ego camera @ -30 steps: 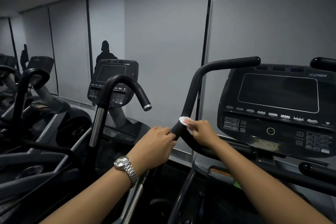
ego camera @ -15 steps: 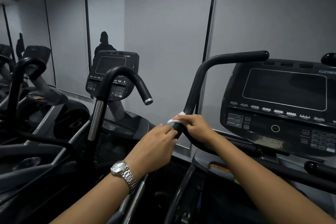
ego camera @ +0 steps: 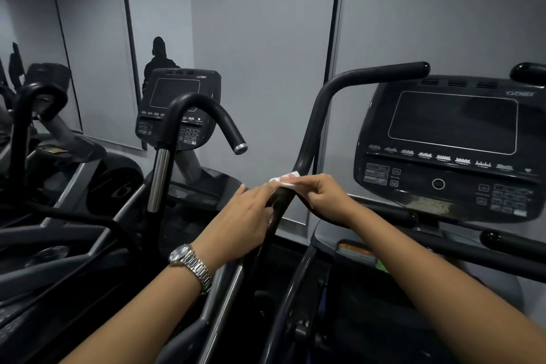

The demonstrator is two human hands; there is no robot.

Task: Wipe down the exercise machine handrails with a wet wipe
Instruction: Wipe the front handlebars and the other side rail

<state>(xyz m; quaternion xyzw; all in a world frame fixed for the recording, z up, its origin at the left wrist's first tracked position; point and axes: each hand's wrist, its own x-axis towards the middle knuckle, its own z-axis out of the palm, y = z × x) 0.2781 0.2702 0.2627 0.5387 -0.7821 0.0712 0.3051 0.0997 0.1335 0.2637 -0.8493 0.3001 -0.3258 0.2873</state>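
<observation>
At nine o'clock, a row of other machines [ego camera: 59,156], the nearest with a hooked handle [ego camera: 206,109] in front of a dark console [ego camera: 177,91]; no part in this step.

Toward seven o'clock, the left hand [ego camera: 245,216], wristwatch [ego camera: 192,263] on the wrist, fingers laid over the handrail [ego camera: 311,133] just below the wet wipe [ego camera: 283,182]. Cannot tell whether closed round the bar or only resting on it.

Near the centre, the wipe itself: white, folded over the handrail at its lower bend, touching the bar.

Just beside it, toward four o'clock, the right hand [ego camera: 319,198], fingers and thumb curled, pinching the wipe against the bar.

At three o'clock, this machine's own screen panel [ego camera: 452,139], well apart from both hands.

Judged as a wiping stroke on this bar, with the long rise toward one o'clock and the top grip probably not yet covered.

To do it well:
- Wrap the wipe right round the bar, not only over the top.
- Steady the bar from below with the left hand.
- Slide up toward one o'clock in one firm pull, twisting a little to reach the far side.
- Ease off at the upper bend to avoid slipping free.
- Refold to a fresh face once soiled.
</observation>
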